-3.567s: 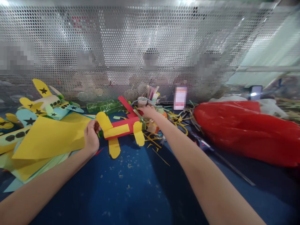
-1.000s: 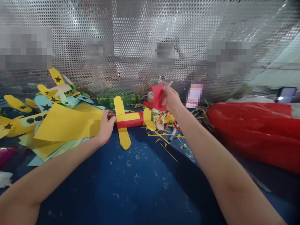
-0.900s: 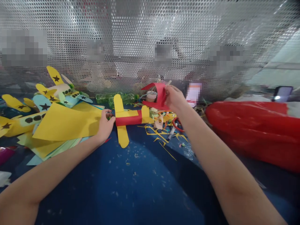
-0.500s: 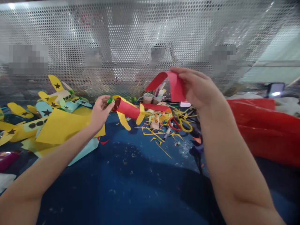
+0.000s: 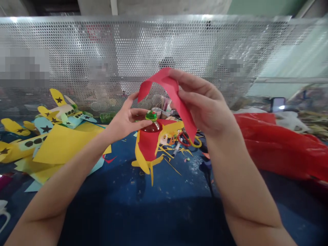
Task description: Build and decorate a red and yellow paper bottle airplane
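Note:
A toy airplane [image 5: 148,145] made from a plastic bottle, wrapped in red paper with yellow wings and tail fins, hangs cap up above the blue table. My left hand [image 5: 125,121] is closed on its neck, just below the green cap [image 5: 151,115]. One raised finger of that hand meets the left end of a curved red paper strip [image 5: 160,77]; whether it grips it I cannot tell. My right hand [image 5: 205,102] pinches the strip between thumb and fingers. The strip arches over the cap, its right end drooping beside my right palm.
Finished paper planes [image 5: 38,140] and yellow sheets [image 5: 58,145] lie at left. Yellow scraps, a marker [image 5: 176,149] and scissors [image 5: 196,141] lie behind the toy. A red plastic bag [image 5: 274,147] is at right. A perforated metal screen [image 5: 138,44] stands behind the table [image 5: 164,212].
The toy airplane has swung from lying sideways to cap up and moved right. My right hand has brought the red strip left, over the cap. The camera view has tilted up.

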Demonstrator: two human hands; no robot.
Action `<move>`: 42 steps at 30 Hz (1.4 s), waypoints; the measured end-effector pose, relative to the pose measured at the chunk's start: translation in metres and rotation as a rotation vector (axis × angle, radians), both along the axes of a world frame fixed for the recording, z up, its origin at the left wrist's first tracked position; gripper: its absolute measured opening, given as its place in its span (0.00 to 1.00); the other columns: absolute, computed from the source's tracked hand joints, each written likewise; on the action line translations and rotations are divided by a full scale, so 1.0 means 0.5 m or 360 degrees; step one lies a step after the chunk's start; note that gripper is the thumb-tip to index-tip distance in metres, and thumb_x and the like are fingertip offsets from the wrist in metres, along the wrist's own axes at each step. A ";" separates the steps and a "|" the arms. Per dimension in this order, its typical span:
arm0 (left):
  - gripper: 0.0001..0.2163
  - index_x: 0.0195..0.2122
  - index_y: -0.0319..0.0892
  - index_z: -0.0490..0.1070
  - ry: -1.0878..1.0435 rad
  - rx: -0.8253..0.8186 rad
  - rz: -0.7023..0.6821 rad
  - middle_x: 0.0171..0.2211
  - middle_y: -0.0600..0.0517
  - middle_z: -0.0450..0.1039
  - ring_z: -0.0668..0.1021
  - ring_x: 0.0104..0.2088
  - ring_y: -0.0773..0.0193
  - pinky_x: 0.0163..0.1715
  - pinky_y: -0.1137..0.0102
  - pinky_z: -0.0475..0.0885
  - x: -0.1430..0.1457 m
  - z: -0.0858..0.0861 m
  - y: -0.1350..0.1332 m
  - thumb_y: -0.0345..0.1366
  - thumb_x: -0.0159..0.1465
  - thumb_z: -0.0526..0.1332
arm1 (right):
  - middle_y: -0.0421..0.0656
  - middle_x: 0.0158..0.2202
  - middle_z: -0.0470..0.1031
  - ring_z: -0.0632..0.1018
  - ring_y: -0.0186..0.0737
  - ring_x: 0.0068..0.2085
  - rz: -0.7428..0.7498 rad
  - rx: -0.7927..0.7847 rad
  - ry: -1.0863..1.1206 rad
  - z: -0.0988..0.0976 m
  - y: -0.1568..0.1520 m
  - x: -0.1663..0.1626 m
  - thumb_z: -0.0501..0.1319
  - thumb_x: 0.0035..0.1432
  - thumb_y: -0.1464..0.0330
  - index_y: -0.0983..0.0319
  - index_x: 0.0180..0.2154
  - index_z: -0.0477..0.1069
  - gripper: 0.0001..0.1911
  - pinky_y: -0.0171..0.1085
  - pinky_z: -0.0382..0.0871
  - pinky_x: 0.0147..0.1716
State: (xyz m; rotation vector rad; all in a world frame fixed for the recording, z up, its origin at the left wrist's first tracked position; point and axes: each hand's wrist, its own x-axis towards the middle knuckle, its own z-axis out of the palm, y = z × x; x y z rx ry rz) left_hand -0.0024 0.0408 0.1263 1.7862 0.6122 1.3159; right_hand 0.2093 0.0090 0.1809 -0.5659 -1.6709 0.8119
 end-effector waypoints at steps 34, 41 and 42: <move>0.16 0.48 0.53 0.77 0.0254 0.0492 0.0284 0.43 0.50 0.74 0.76 0.44 0.58 0.46 0.59 0.74 -0.005 -0.018 0.006 0.45 0.58 0.68 | 0.43 0.38 0.80 0.78 0.43 0.41 -0.0293 0.0210 -0.0622 -0.023 0.020 -0.024 0.66 0.55 0.61 0.60 0.30 0.78 0.09 0.45 0.72 0.44; 0.09 0.38 0.51 0.80 0.0598 0.1104 0.1027 0.51 0.49 0.63 0.67 0.53 0.55 0.56 0.55 0.63 -0.023 0.009 -0.015 0.41 0.66 0.60 | 0.44 0.35 0.79 0.77 0.43 0.40 -0.0208 0.0242 -0.0653 -0.019 0.018 -0.027 0.66 0.55 0.59 0.60 0.30 0.78 0.11 0.44 0.70 0.43; 0.09 0.36 0.50 0.79 0.0539 0.1125 0.1041 0.52 0.50 0.64 0.67 0.54 0.54 0.57 0.55 0.63 -0.019 0.016 -0.019 0.41 0.67 0.59 | 0.43 0.35 0.79 0.77 0.43 0.40 -0.0212 0.0251 -0.0663 -0.019 0.017 -0.027 0.66 0.55 0.59 0.60 0.30 0.78 0.11 0.44 0.70 0.42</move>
